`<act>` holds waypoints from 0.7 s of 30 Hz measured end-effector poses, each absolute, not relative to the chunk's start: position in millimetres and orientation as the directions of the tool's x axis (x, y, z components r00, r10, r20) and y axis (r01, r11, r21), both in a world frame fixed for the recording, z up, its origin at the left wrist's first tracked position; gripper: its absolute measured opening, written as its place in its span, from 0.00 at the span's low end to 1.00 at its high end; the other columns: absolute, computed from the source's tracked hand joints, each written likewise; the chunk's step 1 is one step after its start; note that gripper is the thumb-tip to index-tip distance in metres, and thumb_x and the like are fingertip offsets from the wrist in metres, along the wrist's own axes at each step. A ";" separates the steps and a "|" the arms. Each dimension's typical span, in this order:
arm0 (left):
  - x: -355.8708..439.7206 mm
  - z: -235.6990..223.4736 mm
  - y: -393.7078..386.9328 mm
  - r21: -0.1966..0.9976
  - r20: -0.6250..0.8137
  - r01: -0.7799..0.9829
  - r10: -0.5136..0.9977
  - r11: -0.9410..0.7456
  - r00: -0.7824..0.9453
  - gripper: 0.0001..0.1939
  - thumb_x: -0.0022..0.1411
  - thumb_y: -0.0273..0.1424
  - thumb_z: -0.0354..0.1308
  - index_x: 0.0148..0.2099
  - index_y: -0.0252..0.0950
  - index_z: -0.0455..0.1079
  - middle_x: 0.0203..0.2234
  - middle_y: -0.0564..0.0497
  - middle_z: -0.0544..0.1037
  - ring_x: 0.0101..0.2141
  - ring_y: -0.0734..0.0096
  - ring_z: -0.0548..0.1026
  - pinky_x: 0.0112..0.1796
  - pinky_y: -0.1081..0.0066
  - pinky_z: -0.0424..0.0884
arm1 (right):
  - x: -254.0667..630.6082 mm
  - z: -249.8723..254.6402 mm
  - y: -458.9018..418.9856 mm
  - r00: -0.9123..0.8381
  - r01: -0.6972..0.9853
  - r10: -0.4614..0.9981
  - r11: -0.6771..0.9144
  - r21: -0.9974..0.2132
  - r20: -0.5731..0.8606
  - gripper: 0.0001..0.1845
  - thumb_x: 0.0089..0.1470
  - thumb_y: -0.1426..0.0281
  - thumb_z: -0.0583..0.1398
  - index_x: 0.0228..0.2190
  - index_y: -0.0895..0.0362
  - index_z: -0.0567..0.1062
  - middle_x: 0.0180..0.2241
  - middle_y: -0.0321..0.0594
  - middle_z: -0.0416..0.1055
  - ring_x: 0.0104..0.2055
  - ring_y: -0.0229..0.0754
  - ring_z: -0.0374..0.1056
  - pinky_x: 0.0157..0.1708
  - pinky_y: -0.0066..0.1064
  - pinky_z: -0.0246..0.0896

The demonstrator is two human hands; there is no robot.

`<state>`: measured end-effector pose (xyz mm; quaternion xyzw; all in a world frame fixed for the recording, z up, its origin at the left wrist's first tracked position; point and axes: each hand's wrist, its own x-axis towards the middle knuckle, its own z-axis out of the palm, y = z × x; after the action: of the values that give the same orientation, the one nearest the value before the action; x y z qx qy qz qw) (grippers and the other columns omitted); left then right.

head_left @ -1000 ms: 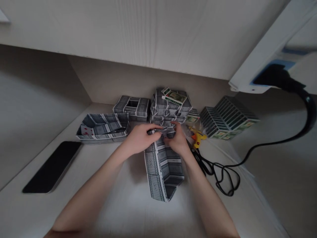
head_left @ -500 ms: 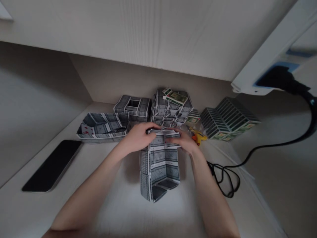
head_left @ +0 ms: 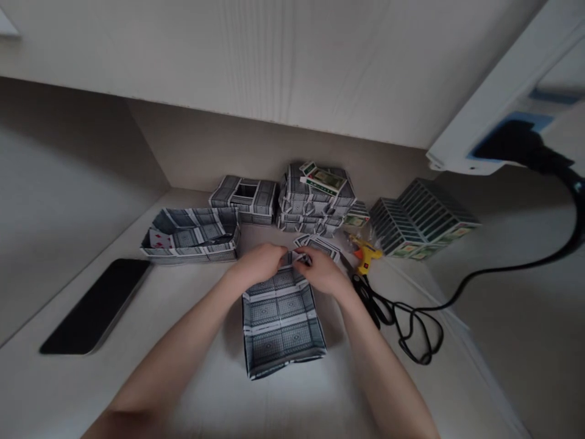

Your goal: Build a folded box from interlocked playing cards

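Note:
An open-topped box built of playing cards (head_left: 284, 326) lies in front of me, its patterned card backs lining the inside. At its far edge my left hand (head_left: 262, 263) has its fingers closed on the rim. My right hand (head_left: 320, 268) pinches the same far edge, close beside the left thumb. The fingertips partly cover that end of the box. Just beyond my right hand lies a loose pile of playing cards (head_left: 322, 244).
Left stands another open card box (head_left: 196, 253), near a black phone (head_left: 95, 306). Behind are a card box with an opening (head_left: 244, 216) and stacked card blocks (head_left: 315, 198). Right are a yellow glue gun (head_left: 367, 256), scissors handles (head_left: 365, 302), packed card decks (head_left: 411, 222) and a black cable (head_left: 427, 317).
The card box has turned from a tilted position to show its inside upward, nearer me. Both hands have shifted their grip along its far edge, and the card pile behind is uncovered.

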<state>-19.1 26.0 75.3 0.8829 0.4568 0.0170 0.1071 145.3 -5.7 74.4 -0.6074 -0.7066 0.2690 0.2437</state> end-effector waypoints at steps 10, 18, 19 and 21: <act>-18.6 71.2 27.3 0.221 -0.086 0.809 0.815 -0.545 0.573 0.12 0.57 0.33 0.47 0.38 0.37 0.70 0.30 0.43 0.76 0.33 0.59 0.74 0.30 0.68 0.66 | 178.0 79.5 4.7 -0.061 0.588 0.997 -0.001 -0.809 -0.046 0.13 0.42 0.70 0.57 0.31 0.58 0.76 0.23 0.36 0.71 0.24 0.37 0.64 0.24 0.25 0.56; -15.6 104.1 14.5 0.437 0.283 0.582 0.719 -0.686 0.635 0.24 0.57 0.29 0.49 0.57 0.38 0.56 0.54 0.47 0.62 0.53 0.66 0.61 0.52 0.66 0.58 | 181.3 93.7 -0.2 0.178 0.469 0.967 0.081 -0.879 0.184 0.13 0.42 0.67 0.57 0.31 0.58 0.76 0.24 0.37 0.72 0.23 0.38 0.64 0.24 0.27 0.56; -14.9 108.1 11.7 0.447 0.306 0.538 0.688 -0.714 0.658 0.26 0.57 0.31 0.51 0.58 0.39 0.55 0.55 0.47 0.61 0.54 0.66 0.59 0.53 0.65 0.57 | 177.7 96.2 -1.8 0.178 0.438 0.966 0.095 -0.894 0.190 0.13 0.42 0.67 0.57 0.32 0.58 0.76 0.25 0.37 0.72 0.24 0.38 0.64 0.24 0.27 0.57; -13.6 112.6 7.2 0.450 0.332 0.504 0.663 -0.737 0.671 0.28 0.55 0.34 0.54 0.58 0.38 0.54 0.55 0.47 0.60 0.55 0.65 0.58 0.53 0.65 0.57 | 168.7 100.4 -4.9 0.175 0.362 0.966 0.119 -0.924 0.193 0.14 0.43 0.66 0.57 0.33 0.58 0.75 0.26 0.38 0.73 0.26 0.39 0.65 0.26 0.28 0.58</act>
<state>-13.6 7.2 112.6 0.8996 0.3243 0.2433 0.1625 168.7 -4.9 100.4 -0.5884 -0.5643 0.3071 0.4910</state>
